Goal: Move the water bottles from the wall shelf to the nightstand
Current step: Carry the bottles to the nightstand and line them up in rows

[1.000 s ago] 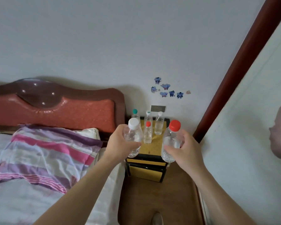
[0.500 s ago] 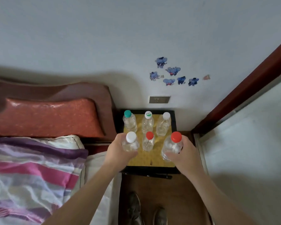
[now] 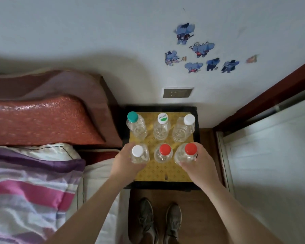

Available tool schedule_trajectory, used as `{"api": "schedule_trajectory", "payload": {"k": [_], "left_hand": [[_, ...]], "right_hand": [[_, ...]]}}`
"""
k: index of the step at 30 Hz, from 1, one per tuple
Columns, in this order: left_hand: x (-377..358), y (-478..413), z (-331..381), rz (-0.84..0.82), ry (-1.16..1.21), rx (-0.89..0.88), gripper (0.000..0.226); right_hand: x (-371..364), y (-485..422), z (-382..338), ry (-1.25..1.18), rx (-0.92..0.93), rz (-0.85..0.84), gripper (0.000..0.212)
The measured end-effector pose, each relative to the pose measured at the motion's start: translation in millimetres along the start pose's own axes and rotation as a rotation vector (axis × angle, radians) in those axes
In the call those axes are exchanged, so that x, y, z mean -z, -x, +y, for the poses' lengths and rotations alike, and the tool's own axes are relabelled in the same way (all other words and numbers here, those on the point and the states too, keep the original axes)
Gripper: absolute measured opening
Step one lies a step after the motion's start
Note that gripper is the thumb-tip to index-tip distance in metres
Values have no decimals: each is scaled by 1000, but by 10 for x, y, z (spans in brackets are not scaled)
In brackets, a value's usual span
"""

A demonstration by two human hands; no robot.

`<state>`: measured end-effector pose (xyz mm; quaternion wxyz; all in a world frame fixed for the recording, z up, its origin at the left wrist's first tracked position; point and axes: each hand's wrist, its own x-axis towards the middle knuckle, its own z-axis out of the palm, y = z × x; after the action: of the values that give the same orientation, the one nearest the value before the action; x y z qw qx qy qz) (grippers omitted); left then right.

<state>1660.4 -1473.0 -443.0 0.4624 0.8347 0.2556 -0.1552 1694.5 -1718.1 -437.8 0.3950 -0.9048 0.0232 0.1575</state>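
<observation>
While both hands (image 3: 125, 162) (image 3: 201, 164) clasp front-corner bottles (image 3: 139, 154) (image 3: 187, 154) on the nightstand (image 3: 165, 175), bare top shows toward its front edge.

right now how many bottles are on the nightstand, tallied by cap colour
White caps: 3, at back middle, back right and front left
Red caps: 2, at front middle and front right
Teal cap: 1
Total: 6 bottles
</observation>
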Motion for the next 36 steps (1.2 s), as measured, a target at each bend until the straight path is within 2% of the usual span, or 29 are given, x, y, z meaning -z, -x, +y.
{"api": "schedule_trajectory", "payload": {"k": [4, 7, 9, 13, 15, 20, 27, 33, 36], "left_hand": [[-61, -59, -53, 1, 13, 0, 64], [-68, -81, -36, -14, -2, -20, 62], [-63, -83, -41, -26, -11, -16, 64], [-63, -56, -38, -25, -12, -7, 65], [-72, -47, -27, -28, -8, -4, 64], [-80, -57, -28, -28, -64, 9, 67], [71, 4, -52, 6, -298, -44, 81], [451, 221, 69, 150, -623, -174, 64], [638, 344, 246, 231, -704, -235, 58]], "right_hand": [[-56, -1, 129, 20, 19, -12, 29], [-79, -32, 196, 63, 21, -21, 33], [-76, -36, 233, 154, 17, -38, 44], [11, 41, 272, 409, 78, -3, 82], [86, 65, 282, 571, 96, 8, 90], [221, 89, 347, 785, 111, -1, 83], [363, 151, 233, 826, 117, 7, 69], [668, 213, -83, 844, 127, 52, 61], [848, 232, -300, 841, 175, 78, 60]]}}
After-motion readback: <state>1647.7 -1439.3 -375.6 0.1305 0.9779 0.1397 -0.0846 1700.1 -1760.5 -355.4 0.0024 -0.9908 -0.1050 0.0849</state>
